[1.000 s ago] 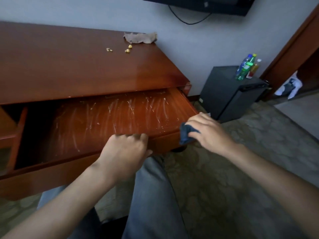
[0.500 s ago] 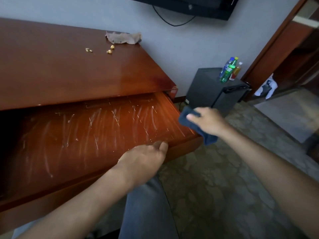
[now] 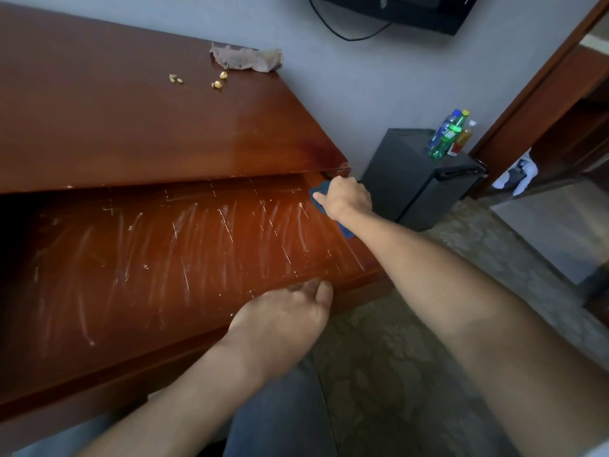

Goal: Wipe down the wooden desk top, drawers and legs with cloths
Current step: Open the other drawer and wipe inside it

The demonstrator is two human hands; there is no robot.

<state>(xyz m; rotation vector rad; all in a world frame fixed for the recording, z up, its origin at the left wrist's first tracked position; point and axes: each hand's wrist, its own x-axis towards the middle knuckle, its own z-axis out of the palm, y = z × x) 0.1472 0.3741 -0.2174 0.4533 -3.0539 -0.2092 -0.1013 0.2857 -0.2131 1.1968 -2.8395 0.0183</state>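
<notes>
Drawer [image 3: 184, 258] pulled wide open under the desk top [image 3: 138, 127], inside bottom covered in pale scratch marks and streaks. Right hand [image 3: 346, 197] way over at the far right back corner of it, clutching a dark blue cloth [image 3: 321, 189] and pressing it down where the drawer meets the desk edge, with a bit of the cloth also poking out from under the wrist lower down. Left hand [image 3: 286, 311] resting on the drawer's front edge, fingers mostly straight and relaxed, gripping nothing. Second cloth, a brownish rag [image 3: 247, 57], lying crumpled at the back right corner of the desk top right by the wall. Few small gold bits [image 3: 217, 80] scattered just in front of it, too small to tell what exactly. Off to the right on the floor, a small black cabinet [image 3: 418, 179] against the wall, with some plastic bottles [image 3: 449, 135] standing together on top. Dark screen [image 3: 412, 8] mounted up on the wall with a cable hanging under it. Patterned carpet [image 3: 412, 374] underneath, blue jeans [image 3: 280, 423] at the bottom of the view, wooden door frame [image 3: 543, 87] at far right.
</notes>
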